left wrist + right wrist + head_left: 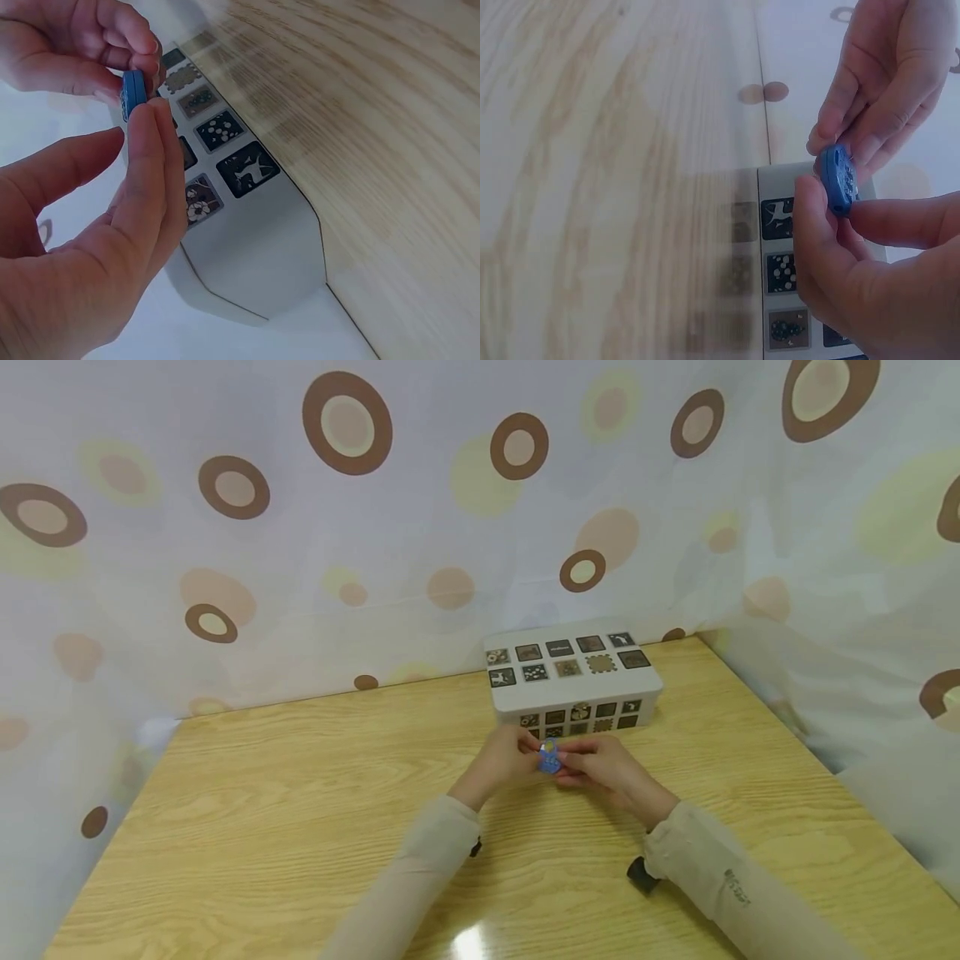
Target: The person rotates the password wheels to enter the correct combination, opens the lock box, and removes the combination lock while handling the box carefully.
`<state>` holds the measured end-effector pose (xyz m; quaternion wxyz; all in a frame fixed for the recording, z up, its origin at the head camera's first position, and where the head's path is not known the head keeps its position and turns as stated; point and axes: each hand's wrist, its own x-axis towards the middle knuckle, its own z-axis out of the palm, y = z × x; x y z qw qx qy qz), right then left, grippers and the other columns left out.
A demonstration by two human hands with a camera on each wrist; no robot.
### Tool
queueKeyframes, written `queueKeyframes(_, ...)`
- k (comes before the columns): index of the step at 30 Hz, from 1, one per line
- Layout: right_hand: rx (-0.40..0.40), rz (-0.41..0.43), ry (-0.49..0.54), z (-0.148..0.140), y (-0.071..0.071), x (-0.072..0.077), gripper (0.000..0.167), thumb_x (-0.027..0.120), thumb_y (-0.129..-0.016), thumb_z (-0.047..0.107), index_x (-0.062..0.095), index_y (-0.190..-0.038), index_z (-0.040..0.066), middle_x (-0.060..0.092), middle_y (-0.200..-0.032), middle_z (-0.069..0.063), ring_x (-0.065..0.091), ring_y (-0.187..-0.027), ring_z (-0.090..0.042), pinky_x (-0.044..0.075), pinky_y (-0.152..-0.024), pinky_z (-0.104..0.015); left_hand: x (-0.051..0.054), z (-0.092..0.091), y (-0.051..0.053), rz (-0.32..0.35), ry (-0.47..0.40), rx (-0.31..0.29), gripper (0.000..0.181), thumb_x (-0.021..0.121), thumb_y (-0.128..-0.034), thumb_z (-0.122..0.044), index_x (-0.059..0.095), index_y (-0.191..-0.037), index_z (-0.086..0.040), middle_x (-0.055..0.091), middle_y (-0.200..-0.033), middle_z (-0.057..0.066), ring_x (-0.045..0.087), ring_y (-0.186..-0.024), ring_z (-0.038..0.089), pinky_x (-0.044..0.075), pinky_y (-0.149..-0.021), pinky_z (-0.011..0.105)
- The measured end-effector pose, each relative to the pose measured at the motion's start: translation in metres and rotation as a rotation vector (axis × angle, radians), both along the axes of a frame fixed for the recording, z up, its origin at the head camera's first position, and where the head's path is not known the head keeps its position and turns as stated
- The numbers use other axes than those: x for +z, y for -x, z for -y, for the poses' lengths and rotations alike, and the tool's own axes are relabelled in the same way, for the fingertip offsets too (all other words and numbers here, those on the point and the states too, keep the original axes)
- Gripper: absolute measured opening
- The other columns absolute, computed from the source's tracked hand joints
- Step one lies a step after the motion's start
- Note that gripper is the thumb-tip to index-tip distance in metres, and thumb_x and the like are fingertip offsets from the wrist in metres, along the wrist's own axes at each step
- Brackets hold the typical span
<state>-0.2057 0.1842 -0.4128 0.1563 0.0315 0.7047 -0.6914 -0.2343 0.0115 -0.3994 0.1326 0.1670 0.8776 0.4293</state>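
A small blue plastic piece (pixel 550 758) is held between both hands, just in front of the white box. It has a yellowish spot and raised marks on its face, and the wrist views show its narrow seamed edge; its kind cannot be told. My right hand (pixel 606 768) pinches it between thumb and fingers. From the other side, my left hand (pixel 504 764) has its fingertips at the piece's edge and its thumb close by. In the right wrist view, one end of the blue piece (pixel 836 180) lies between the left thumb and finger.
The white box (pixel 573 693), printed with several dark square pictures, stands at the back of the wooden table (pixel 300 810). A white curtain (pixel 420 527) with brown and beige circles hangs behind and to the right. Dark straps (pixel 642 875) show under the sleeves.
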Motion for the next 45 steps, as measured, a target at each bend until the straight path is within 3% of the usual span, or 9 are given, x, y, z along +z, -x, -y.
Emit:
queueKeyframes(7,0.032,-0.024,0.002,0.014,-0.001,0.002,0.033,0.048,-0.096,-0.006,0.046,-0.124,-0.024,0.067,-0.096,-0.018,0.067,-0.076,-0.013,0.059,-0.078,-0.029,0.000,0.015,-0.002,0.048,-0.053,0.010,0.013,0.063,-0.0883,0.001,0.066,-0.097,0.009,0.067,-0.083,0.013,0.059,-0.070,0.014,0.052,-0.061,0.019)
queueKeyframes(13,0.084,-0.019,-0.039,0.029,0.002,0.002,0.035,0.047,-0.096,-0.005,0.046,-0.127,-0.021,0.057,-0.118,-0.031,0.065,-0.083,-0.011,0.058,-0.082,-0.029,0.000,0.027,0.000,0.049,-0.017,0.026,0.012,0.060,-0.0889,0.002,0.066,-0.096,0.010,0.068,-0.085,0.015,0.060,-0.071,0.014,0.052,-0.061,0.020)
queueKeyframes(18,0.118,-0.023,-0.057,0.043,0.006,0.000,0.036,0.047,-0.097,-0.004,0.045,-0.130,-0.019,0.050,-0.129,-0.034,0.064,-0.092,-0.017,0.056,-0.088,-0.033,-0.002,0.039,0.004,0.055,0.013,0.069,0.013,0.060,-0.0891,0.002,0.066,-0.097,0.010,0.067,-0.088,0.015,0.060,-0.075,0.016,0.054,-0.065,0.023)
queueKeyframes(24,0.111,0.009,-0.085,0.058,0.013,-0.003,0.036,0.048,-0.096,-0.004,0.047,-0.129,-0.017,0.049,-0.130,-0.032,0.063,-0.099,-0.022,0.055,-0.090,-0.034,-0.005,0.053,0.006,0.057,0.040,0.116,0.018,0.056,-0.0842,0.007,0.066,-0.098,0.010,0.066,-0.089,0.015,0.056,-0.076,0.017,0.051,-0.065,0.024)
queueKeyframes(32,0.088,0.007,-0.077,0.076,0.021,-0.006,0.035,0.048,-0.094,-0.006,0.050,-0.126,-0.018,0.048,-0.131,-0.032,0.061,-0.097,-0.019,0.054,-0.091,-0.032,-0.004,0.066,0.008,0.057,0.025,0.176,0.024,0.052,-0.0799,0.010,0.063,-0.101,0.011,0.062,-0.086,0.014,0.053,-0.073,0.017,0.047,-0.061,0.023)
queueKeyframes(38,0.091,-0.002,-0.052,0.086,0.026,-0.009,0.036,0.047,-0.092,-0.007,0.050,-0.126,-0.018,0.050,-0.129,-0.031,0.060,-0.100,-0.021,0.054,-0.091,-0.030,-0.005,0.075,0.010,0.048,0.060,0.222,0.025,0.053,-0.0780,0.008,0.063,-0.100,0.009,0.062,-0.093,0.015,0.054,-0.080,0.021,0.050,-0.068,0.028)
queueKeyframes(45,0.133,-0.048,-0.100,0.099,0.031,-0.012,0.040,0.051,-0.085,-0.009,0.053,-0.124,-0.016,0.056,-0.121,-0.026,0.057,-0.093,-0.018,0.051,-0.080,-0.023,-0.007,0.087,0.011,0.076,0.064,0.257,0.024,0.057,-0.0788,0.008,0.061,-0.102,0.009,0.061,-0.098,0.017,0.055,-0.087,0.025,0.051,-0.077,0.035)
